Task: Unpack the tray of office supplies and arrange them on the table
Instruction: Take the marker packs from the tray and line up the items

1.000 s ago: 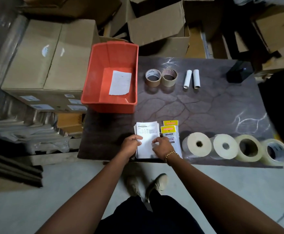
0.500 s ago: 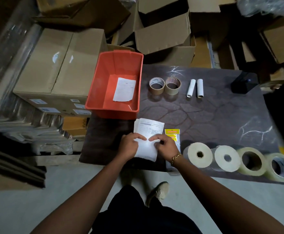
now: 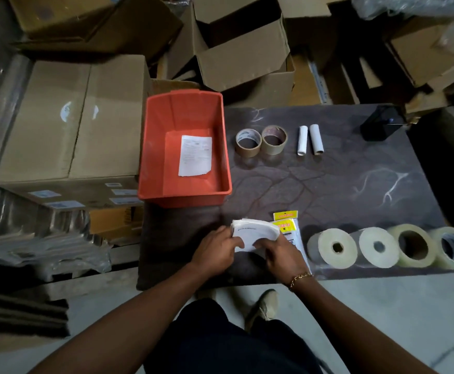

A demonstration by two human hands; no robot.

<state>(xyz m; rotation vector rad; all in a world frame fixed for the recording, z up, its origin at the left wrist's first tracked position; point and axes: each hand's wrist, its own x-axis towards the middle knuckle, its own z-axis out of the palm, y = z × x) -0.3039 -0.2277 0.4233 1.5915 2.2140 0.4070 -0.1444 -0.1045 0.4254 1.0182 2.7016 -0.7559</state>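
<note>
At the near edge of the dark marbled bench (image 3: 328, 190), both hands' grip bends a white printed paper stack (image 3: 253, 233); left hand (image 3: 215, 252), right hand (image 3: 281, 255); loose sheets could fan out and slide off the edge.

printing on tray's paper sheet (image 3: 195, 155) illegible, packets (image 3: 288, 230) half hidden

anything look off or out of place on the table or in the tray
One sheet of paper still lies alone in the orange tray, slightly askew. The paper stack held by the left hand and right hand is bent into a curve. The tape rolls sit in neat rows.
</note>
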